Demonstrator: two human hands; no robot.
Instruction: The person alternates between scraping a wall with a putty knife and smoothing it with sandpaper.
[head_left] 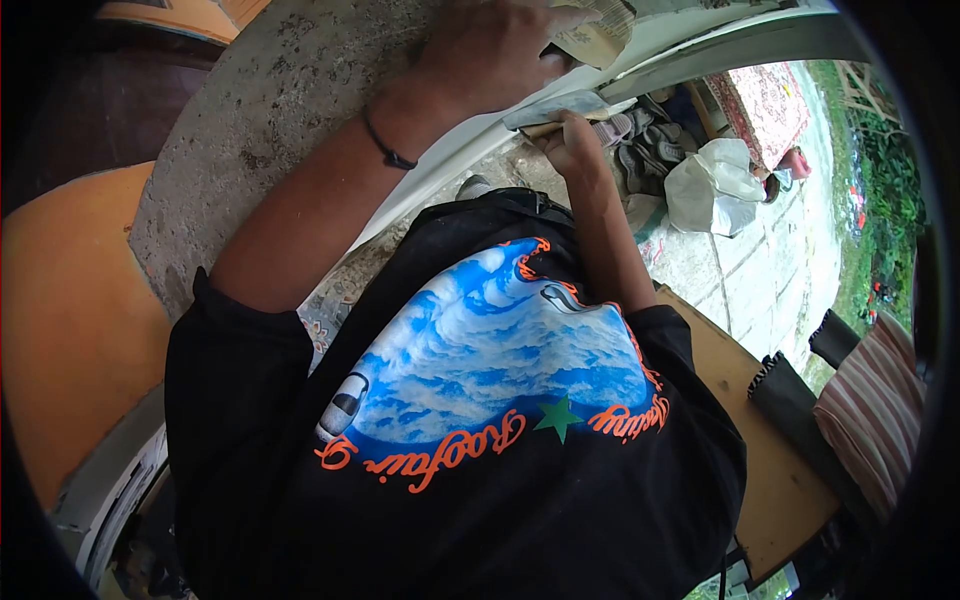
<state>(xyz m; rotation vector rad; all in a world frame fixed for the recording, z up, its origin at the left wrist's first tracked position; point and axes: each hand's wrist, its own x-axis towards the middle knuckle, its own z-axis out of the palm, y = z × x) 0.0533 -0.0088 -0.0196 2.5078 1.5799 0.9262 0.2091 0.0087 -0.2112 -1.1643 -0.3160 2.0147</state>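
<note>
My left hand (490, 55), with a dark cord round its wrist, reaches over the rough grey slab at the top. Its fingers and thumb are round the near end of a worn brown sheet (597, 35), and part of the grip is hidden. Lower and to the right, my right hand (575, 147) is closed on a flat grey piece (560, 110) with a pale edge. That piece is held beside the white ledge, below the brown sheet. What exactly the grey piece is cannot be made out.
The rough slab (230, 135) spans the upper left, beside an orange surface (85, 330). Shoes (655, 145), a white sack (710, 185) and a patterned cloth (765, 105) lie at the upper right. A wooden board (755, 430) and striped fabric (875, 410) are at the lower right.
</note>
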